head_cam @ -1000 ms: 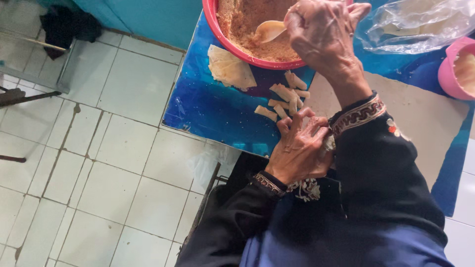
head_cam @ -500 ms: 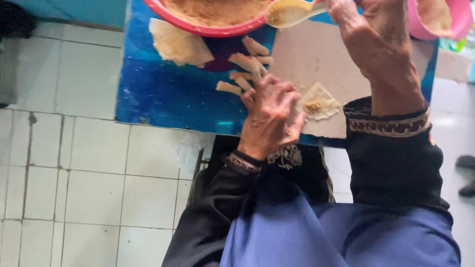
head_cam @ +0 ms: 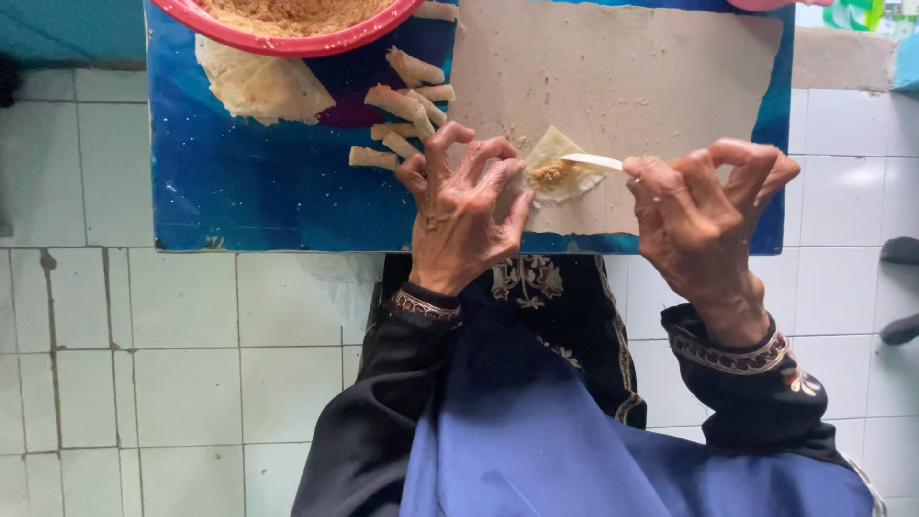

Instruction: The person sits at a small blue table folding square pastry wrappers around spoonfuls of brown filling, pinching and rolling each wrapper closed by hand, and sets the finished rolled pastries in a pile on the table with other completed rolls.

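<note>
My right hand point(head_cam: 704, 215) grips a small pale spoon point(head_cam: 591, 162) whose tip rests on a thin square wrapper point(head_cam: 563, 175). A little brown filling sits on that wrapper. My left hand point(head_cam: 464, 206) lies with spread fingers at the wrapper's left edge, fingertips touching it. The wrapper lies on a beige board point(head_cam: 622, 86) on a low blue table point(head_cam: 258, 182). Several rolled pastries point(head_cam: 402, 110) lie just left of my left hand.
A red bowl point(head_cam: 297, 43) of brown filling stands at the table's far edge, with a stack of flat wrappers point(head_cam: 254, 86) below it. White floor tiles point(head_cam: 144, 364) surround the table. A dark shoe point(head_cam: 900, 251) shows at the right edge.
My right hand came down from the bowl with the spoon and now sets filling on the wrapper. My left hand shifted slightly and holds the wrapper's edge.
</note>
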Demonstrator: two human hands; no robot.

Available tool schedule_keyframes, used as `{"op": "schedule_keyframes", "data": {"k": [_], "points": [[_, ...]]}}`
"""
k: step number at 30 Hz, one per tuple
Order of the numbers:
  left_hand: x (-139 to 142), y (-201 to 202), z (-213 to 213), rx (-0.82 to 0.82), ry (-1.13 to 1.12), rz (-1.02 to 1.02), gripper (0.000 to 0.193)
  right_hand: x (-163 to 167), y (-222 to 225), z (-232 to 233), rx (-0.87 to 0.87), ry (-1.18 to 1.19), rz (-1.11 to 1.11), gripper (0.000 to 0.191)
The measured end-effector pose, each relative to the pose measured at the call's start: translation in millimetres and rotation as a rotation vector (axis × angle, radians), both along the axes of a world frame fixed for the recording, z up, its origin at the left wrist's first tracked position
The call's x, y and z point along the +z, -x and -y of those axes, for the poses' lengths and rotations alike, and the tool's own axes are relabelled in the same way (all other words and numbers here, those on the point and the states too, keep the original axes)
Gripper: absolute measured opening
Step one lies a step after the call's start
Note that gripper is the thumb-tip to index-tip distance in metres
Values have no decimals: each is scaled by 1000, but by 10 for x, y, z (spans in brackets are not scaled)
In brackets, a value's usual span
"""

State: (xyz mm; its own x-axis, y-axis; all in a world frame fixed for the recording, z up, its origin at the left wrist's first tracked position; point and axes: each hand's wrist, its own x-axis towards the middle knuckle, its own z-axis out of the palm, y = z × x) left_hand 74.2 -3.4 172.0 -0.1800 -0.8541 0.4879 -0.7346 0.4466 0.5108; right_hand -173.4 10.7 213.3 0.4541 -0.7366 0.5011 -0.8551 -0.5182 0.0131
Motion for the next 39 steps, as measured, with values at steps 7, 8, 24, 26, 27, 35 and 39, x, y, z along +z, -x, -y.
{"op": "schedule_keyframes", "data": {"k": [7,8,24,26,27,35,39], "points": [[-56,95,-47,17,-23,1,30,-106,145,-102,-21,219,-215,27],[-68,119,-60,16,-19,-5,30,-138,190,-122,-21,163,-162,26],[-9,-2,20,36,-24,-38,37,410,-962,1336,317,158,64,24],[-4,-50,67,14,-27,-51,36,389,-1059,1428,334,61,57,25],[-1,-78,80,4,-30,-59,34,378,-1073,1452,345,10,50,27],[-30,-129,124,-6,-21,-90,24,26,-215,557,-87,-268,176,5],[-12,-10,128,-18,-14,-58,16,-347,-75,206,-203,-270,270,12]]}}
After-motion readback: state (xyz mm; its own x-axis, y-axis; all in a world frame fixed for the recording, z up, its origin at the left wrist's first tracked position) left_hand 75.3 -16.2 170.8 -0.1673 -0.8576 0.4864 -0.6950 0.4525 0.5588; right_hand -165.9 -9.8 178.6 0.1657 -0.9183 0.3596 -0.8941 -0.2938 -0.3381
